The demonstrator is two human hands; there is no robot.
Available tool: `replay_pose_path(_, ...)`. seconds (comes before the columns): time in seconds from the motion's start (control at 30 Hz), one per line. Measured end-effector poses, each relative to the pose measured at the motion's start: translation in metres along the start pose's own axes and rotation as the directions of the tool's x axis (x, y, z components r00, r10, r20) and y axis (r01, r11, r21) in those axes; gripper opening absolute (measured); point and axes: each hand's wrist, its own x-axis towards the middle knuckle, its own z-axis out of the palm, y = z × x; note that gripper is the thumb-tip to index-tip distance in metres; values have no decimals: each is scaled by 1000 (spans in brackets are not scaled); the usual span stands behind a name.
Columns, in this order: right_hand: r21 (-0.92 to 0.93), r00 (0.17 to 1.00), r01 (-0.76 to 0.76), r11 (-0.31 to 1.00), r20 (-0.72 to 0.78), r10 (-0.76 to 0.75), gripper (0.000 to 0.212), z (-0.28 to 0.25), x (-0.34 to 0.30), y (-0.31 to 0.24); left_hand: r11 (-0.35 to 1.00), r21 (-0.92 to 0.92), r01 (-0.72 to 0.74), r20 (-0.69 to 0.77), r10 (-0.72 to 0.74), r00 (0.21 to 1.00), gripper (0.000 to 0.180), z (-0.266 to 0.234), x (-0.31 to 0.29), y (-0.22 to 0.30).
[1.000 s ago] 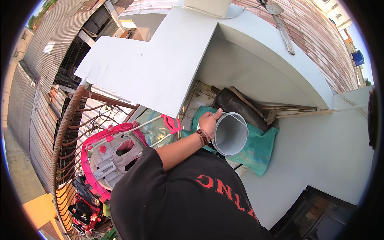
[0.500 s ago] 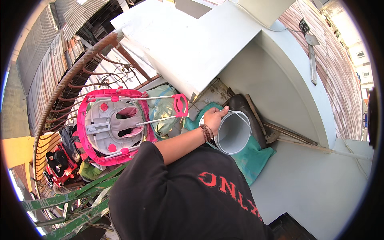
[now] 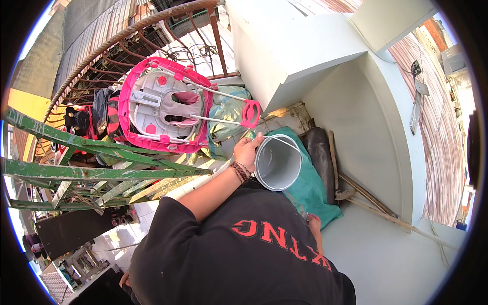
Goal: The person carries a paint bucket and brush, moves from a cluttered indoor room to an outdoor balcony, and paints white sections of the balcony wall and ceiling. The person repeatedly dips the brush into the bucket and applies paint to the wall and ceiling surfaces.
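Observation:
A pale grey bucket [image 3: 278,163], tilted with its open mouth facing me, hangs in front of my body. My left hand [image 3: 246,151], with beaded bracelets at the wrist, is closed on its rim beside the thin handle. Inside, only the bare grey wall shows. Beyond the bucket lies a green sack [image 3: 316,189]. Near the sack's lower edge is my right hand [image 3: 314,222], partly hidden by my black shirt; its fingers are bent together around something small and whitish that I cannot make out.
A pink-rimmed baby walker [image 3: 163,107] lies at the left against a rusty railing [image 3: 127,38]. Green metal bars [image 3: 101,172] cross in front. A dark rolled item [image 3: 320,152] and long wooden-handled tools [image 3: 371,198] lean along the curved wall [image 3: 376,127].
My view has turned, so the walker and wall sit further right. The bucket has shifted slightly left, still in my left hand. My right hand has come into view.

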Motion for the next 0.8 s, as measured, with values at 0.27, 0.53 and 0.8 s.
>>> replay_pose_path(0.27, -110, 992, 98, 989, 88, -89, 23, 20, -21, -12, 998, -56, -41, -63, 37, 997, 29, -47, -24, 1)
replay_pose_path(0.53, -174, 958, 227, 958, 219, -187, 18, -41, 48, 48, 993, -86, -76, -66, 70, 995, 31, -67, -26, -13)
replay_pose_path(0.8, -188, 989, 127, 974, 98, -110, 21, 8, -20, -25, 991, -69, -112, -61, 108, 992, 33, -75, -28, -14)
